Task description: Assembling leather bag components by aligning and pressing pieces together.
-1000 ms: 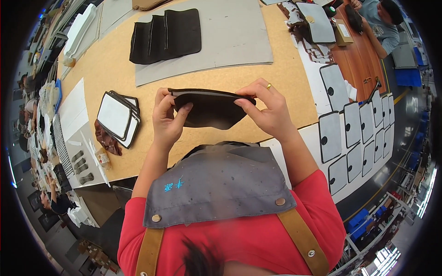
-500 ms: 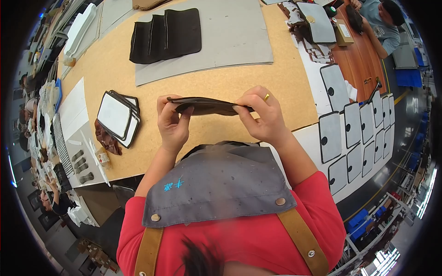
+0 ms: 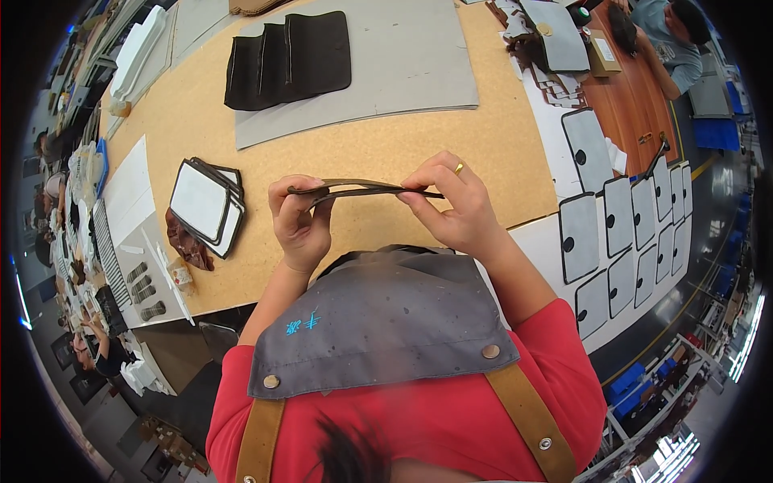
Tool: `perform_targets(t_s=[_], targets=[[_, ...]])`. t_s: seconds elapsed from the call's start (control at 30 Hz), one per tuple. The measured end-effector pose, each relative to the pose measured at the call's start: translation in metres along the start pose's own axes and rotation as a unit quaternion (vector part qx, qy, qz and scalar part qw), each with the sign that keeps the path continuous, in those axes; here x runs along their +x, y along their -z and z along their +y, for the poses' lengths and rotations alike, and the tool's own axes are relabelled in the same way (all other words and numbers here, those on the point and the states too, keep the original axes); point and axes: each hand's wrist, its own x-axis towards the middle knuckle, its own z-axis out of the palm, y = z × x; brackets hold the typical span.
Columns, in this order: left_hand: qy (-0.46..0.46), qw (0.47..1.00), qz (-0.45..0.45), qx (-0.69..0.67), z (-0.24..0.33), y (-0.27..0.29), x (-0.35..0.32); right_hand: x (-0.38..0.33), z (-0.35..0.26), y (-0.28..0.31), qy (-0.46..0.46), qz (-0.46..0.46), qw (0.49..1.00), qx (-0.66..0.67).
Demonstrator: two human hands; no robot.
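Observation:
A dark brown leather piece (image 3: 362,192) is held above the near part of the tan work table (image 3: 378,233), seen almost edge-on. Its two thin layers bow apart in the middle and toward the left, and come together at the right end. My left hand (image 3: 301,225) grips the left end, its fingers reaching around and between the layers. At the other end, my right hand (image 3: 457,201) pinches the layers together between thumb and fingers. The flat faces of the piece are mostly hidden.
Left of my hands lies a stack of white panels with dark edges (image 3: 199,201). Overlapping dark leather panels (image 3: 318,52) rest on a grey board (image 3: 411,64) at the back. Rows of pale panels with black dots (image 3: 578,229) cover the right side. Another person (image 3: 660,40) works at far right.
The leather piece has tilted until it shows nearly edge-on, and a gap between its two layers now shows. Both hands keep their hold at almost the same place.

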Motion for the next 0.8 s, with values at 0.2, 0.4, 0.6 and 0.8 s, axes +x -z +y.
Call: perform_targets(t_s=[0.2,0.4,0.6,0.8], targets=[[0.007,1.0,0.006,0.006,0.0,-0.001,-0.002,-0.001,-0.002,-0.002,0.026,0.014,0.999,-0.022],[0.01,1.0,0.001,0.005,0.0,-0.002,-0.004,-0.003,0.001,-0.005,0.151,0.036,0.985,-0.074],[0.112,0.989,0.021,-0.094,0.002,-0.003,-0.005,0.002,0.002,-0.003,0.084,0.008,0.992,-0.089],[0.117,0.991,0.0,-0.067,0.003,-0.003,0.0,-0.004,0.011,-0.006,0.014,0.038,0.998,-0.043]])
